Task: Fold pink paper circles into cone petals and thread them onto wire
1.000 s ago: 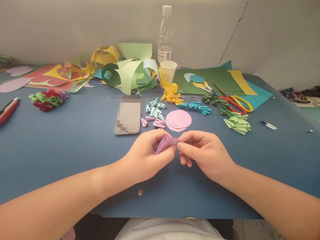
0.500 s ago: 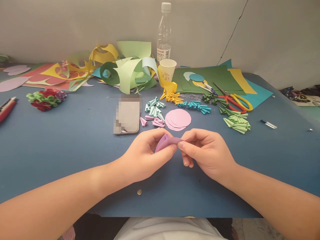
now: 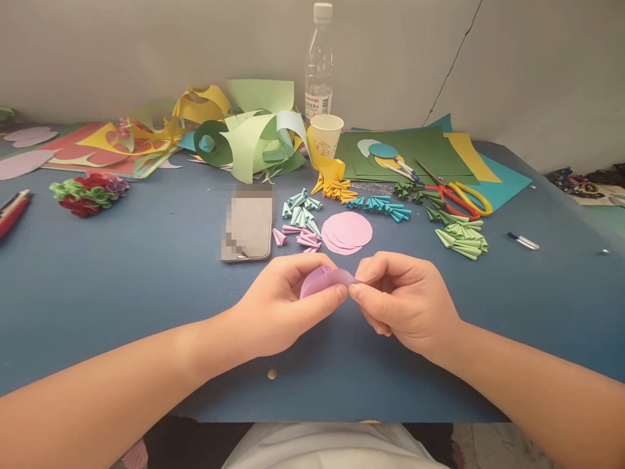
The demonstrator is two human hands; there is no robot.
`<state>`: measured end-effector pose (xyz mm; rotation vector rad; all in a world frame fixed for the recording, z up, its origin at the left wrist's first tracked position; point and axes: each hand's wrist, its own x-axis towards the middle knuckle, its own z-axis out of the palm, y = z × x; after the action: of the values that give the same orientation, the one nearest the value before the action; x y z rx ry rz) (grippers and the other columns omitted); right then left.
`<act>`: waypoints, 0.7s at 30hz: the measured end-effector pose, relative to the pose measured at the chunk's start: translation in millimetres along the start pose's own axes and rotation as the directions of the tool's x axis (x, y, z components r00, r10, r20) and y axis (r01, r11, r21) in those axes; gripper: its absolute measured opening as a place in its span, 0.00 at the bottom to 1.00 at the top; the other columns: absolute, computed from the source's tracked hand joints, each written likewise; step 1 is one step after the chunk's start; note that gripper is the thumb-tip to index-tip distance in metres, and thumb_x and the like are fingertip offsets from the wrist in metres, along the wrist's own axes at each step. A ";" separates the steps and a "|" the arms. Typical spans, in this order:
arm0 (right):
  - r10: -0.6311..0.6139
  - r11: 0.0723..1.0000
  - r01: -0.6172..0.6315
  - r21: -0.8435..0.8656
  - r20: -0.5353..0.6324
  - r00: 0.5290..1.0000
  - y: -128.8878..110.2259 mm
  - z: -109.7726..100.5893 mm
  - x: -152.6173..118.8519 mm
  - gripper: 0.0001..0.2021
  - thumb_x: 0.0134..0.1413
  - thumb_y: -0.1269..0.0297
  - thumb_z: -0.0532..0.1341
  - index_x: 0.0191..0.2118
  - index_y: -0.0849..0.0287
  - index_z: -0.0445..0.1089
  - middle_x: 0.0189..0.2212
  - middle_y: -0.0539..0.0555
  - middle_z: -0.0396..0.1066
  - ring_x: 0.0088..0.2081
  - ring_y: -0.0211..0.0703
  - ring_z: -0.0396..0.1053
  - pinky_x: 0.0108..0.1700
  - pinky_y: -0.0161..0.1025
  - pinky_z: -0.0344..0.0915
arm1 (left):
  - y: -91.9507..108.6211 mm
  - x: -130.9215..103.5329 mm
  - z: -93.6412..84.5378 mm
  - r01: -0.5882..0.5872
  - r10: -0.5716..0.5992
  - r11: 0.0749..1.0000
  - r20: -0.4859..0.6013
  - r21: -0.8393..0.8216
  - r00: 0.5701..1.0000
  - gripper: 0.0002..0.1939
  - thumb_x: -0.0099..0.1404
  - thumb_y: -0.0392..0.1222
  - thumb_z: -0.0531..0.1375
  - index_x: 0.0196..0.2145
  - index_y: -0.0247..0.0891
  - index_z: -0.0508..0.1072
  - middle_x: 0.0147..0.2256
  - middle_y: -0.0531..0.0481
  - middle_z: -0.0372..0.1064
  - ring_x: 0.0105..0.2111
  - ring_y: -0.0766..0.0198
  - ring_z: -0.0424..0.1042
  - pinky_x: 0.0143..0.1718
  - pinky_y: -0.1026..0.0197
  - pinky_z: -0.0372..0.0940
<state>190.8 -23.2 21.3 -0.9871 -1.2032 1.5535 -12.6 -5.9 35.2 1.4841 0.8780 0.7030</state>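
A piece of purple paper point(image 3: 323, 283) is held over the front middle of the table, partly curled at its far edge. My left hand point(image 3: 276, 306) is closed around it from the left, thumb pressed along the near side. From the right, my right hand point(image 3: 413, 306) pinches the paper's tip between thumb and forefinger. A thin pale sliver shows by those fingertips, too small to name. Just beyond the hands lie a stack of pink paper circles point(image 3: 347, 231) and several small pink paper cones point(image 3: 307, 240). The fingers' undersides are hidden.
A phone point(image 3: 247, 225) lies left of the cones. Teal cones point(image 3: 385, 206), yellow cones point(image 3: 339, 189) and green cones point(image 3: 463, 238) sit farther back, near scissors point(image 3: 456, 195). A paper cup point(image 3: 326, 137) and bottle point(image 3: 319, 65) stand behind, beside paper scraps point(image 3: 249, 143).
The right hand's fingers have curled in tighter at the paper's tip, and the purple paper is turned slightly, lying flatter. The left hand keeps its grip.
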 end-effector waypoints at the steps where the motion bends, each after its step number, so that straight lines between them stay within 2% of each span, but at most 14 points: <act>1: 0.001 1.000 -0.001 -0.003 -0.001 1.000 -0.5 0.6 -0.5 0.10 0.55 0.66 0.73 0.27 0.59 0.73 0.18 0.45 0.68 0.14 0.30 0.63 0.14 0.27 0.59 | -0.2 0.0 0.0 0.010 -0.010 1.000 0.008 -0.011 1.000 0.11 0.70 0.44 0.62 0.32 0.35 0.73 0.28 0.55 0.63 0.28 0.67 0.58 0.29 0.62 0.55; 7: 0.003 1.000 -0.003 -0.011 0.003 1.000 -2.4 1.9 -1.6 0.15 0.52 0.61 0.75 0.26 0.59 0.70 0.17 0.45 0.66 0.14 0.32 0.63 0.13 0.29 0.59 | 0.8 1.6 -0.6 0.074 -0.073 0.997 0.035 -0.034 0.997 0.11 0.70 0.45 0.63 0.33 0.35 0.74 0.27 0.55 0.63 0.28 0.67 0.57 0.29 0.62 0.55; 14: 0.005 1.000 -0.005 -0.028 -0.001 1.000 1.6 -2.2 2.1 0.09 0.58 0.63 0.72 0.31 0.59 0.74 0.17 0.45 0.68 0.17 0.32 0.66 0.17 0.29 0.65 | 2.9 3.1 -0.7 0.002 0.003 0.986 -0.030 0.165 1.000 0.09 0.68 0.43 0.62 0.33 0.35 0.74 0.27 0.54 0.67 0.28 0.67 0.62 0.29 0.63 0.58; 17: 0.029 0.999 -0.029 -0.019 0.000 1.000 2.8 -1.8 4.0 0.08 0.57 0.63 0.72 0.32 0.60 0.76 0.17 0.45 0.68 0.17 0.33 0.66 0.18 0.30 0.66 | 3.1 3.4 0.7 0.014 0.001 0.974 -0.066 0.227 0.998 0.08 0.67 0.42 0.62 0.32 0.35 0.75 0.26 0.55 0.67 0.27 0.67 0.62 0.28 0.63 0.59; 21: 0.041 0.999 -0.041 0.013 0.005 0.999 2.7 -0.4 4.9 0.07 0.55 0.64 0.73 0.33 0.60 0.78 0.19 0.47 0.72 0.18 0.35 0.71 0.19 0.31 0.68 | 2.5 4.0 2.0 -0.016 0.033 0.968 -0.066 0.250 0.997 0.08 0.68 0.40 0.60 0.32 0.36 0.75 0.28 0.54 0.71 0.29 0.65 0.67 0.31 0.63 0.62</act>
<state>189.4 -18.7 18.3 -1.0061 -1.1810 1.5942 -8.5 -3.6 37.2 1.7042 1.0325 0.6841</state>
